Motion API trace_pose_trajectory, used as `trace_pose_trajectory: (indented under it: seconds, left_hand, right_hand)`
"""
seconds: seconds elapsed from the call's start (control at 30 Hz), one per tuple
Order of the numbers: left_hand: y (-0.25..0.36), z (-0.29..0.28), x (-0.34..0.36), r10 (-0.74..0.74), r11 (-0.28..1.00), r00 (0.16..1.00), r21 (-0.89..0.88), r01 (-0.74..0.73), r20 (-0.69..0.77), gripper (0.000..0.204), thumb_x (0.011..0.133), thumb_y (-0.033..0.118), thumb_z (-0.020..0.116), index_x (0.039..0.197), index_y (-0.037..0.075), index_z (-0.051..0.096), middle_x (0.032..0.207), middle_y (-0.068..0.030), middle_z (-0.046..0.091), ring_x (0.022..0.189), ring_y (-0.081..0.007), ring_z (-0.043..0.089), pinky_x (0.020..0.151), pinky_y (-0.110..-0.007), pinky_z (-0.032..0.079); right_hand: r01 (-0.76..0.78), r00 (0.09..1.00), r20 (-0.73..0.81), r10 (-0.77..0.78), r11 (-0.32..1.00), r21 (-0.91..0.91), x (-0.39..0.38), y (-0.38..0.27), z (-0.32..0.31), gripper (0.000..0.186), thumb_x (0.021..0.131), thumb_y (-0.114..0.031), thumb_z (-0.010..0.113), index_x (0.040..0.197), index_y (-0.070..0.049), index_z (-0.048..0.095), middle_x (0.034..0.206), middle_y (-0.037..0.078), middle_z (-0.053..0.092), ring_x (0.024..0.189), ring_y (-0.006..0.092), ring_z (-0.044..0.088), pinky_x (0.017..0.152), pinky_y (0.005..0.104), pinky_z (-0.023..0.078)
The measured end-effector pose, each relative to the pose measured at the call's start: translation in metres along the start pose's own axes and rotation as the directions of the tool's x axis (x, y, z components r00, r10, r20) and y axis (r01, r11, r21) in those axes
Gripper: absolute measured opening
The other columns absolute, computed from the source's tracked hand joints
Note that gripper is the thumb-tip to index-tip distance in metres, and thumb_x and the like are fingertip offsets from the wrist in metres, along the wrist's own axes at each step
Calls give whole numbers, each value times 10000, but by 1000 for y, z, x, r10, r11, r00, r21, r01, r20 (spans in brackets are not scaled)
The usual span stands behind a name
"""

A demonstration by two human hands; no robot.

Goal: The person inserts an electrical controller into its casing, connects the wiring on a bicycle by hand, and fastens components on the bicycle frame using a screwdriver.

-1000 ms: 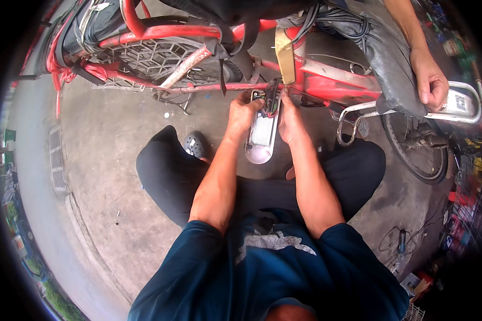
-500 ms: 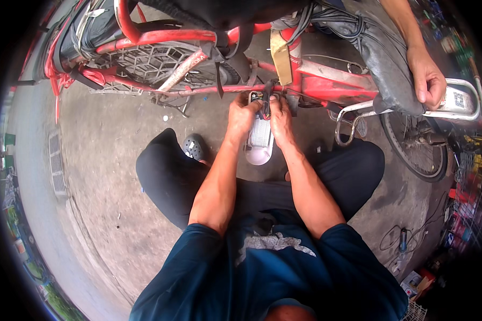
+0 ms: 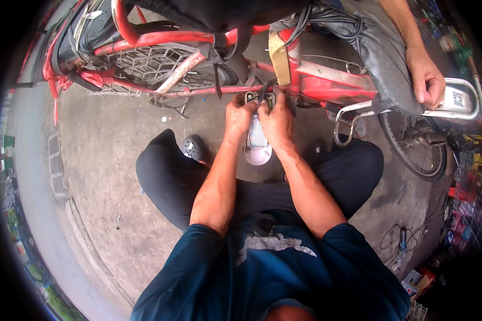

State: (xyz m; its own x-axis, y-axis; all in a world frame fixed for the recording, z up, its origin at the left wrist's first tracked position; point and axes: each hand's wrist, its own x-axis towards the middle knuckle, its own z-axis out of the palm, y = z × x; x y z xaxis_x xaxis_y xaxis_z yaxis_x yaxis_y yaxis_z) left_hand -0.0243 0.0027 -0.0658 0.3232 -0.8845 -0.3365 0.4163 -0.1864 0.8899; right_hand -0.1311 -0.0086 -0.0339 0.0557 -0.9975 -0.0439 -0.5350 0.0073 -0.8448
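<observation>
A long silver-white metal case (image 3: pixel 257 155) with rounded ends and a ribbed middle is between my hands, just below the red bicycle frame (image 3: pixel 334 85). My left hand (image 3: pixel 239 116) is closed on its left side near the upper end, thumb across the edge. At the upper right end, my right hand (image 3: pixel 276 122) is closed with thumb and fingertips at a black cable (image 3: pixel 265 90) that loops toward the frame. Small wires show at the case's upper end, but my fingers hide most of them.
Another person's hand (image 3: pixel 427 80) rests by the grey-covered seat (image 3: pixel 383 59) and the white rack at upper right. A rear wheel (image 3: pixel 415 152) stands below. On the concrete floor lie a corded tool (image 3: pixel 403 239) and, at left, a drain grate (image 3: pixel 56 163).
My right hand has shifted slightly left and down over the case, its thumb moving inward. The black cable now arches up more. My left hand has barely moved.
</observation>
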Motion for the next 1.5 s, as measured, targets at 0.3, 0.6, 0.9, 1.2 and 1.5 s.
trace_pose_trajectory:
  seconds: [0.3, 0.6, 0.9, 1.2, 1.5]
  left_hand:
    - [-2, -2, -1, 127, 966, 991, 233, -114, -45, 369, 804, 30, 579, 1151, -89, 545, 1008, -147, 641, 880, -194, 604, 763, -300, 492]
    - [2, 0, -6, 112, 974, 993, 201, -105, -22, 359, 801, 24, 581, 1142, -82, 548, 1000, -129, 636, 843, -174, 598, 727, -289, 487]
    - [-5, 1, -2, 39, 999, 999, -34, -40, -38, 404, 784, 27, 617, 1159, -96, 528, 963, -140, 646, 813, -179, 608, 716, -298, 488]
    - [-1, 1, -4, 11, 993, 1000, -120, -10, 7, 389, 787, 11, 619, 1149, -102, 530, 968, -143, 645, 812, -179, 612, 718, -300, 496]
    - [10, 11, -8, -44, 981, 996, -185, 56, 73, 366, 799, -2, 615, 1142, -99, 534, 974, -149, 639, 783, -196, 629, 681, -314, 516]
  right_hand:
    - [68, 991, -102, -82, 988, -138, -11, -8, -5, 300, 812, -283, 680, 939, -14, 642, 965, 159, 626, 885, 353, 607, 764, 442, 483]
    - [-168, 985, 100, 142, 927, 336, 4, 12, -8, 175, 864, -133, 636, 932, 21, 685, 747, 9, 634, 691, 81, 541, 632, 242, 423]
    - [-134, 987, -74, 141, 986, 98, 6, 21, 3, 220, 824, -174, 649, 1007, -52, 642, 807, 115, 662, 721, 261, 644, 683, 376, 485]
    - [297, 928, -158, -337, 926, -233, -4, 6, -12, 214, 793, -154, 661, 980, -51, 647, 1057, 121, 609, 960, 326, 604, 841, 380, 485]
    - [-170, 985, 72, 159, 791, 588, 8, 10, -18, 423, 866, -54, 608, 1235, 29, 418, 1162, 129, 560, 1047, 174, 550, 929, 318, 427]
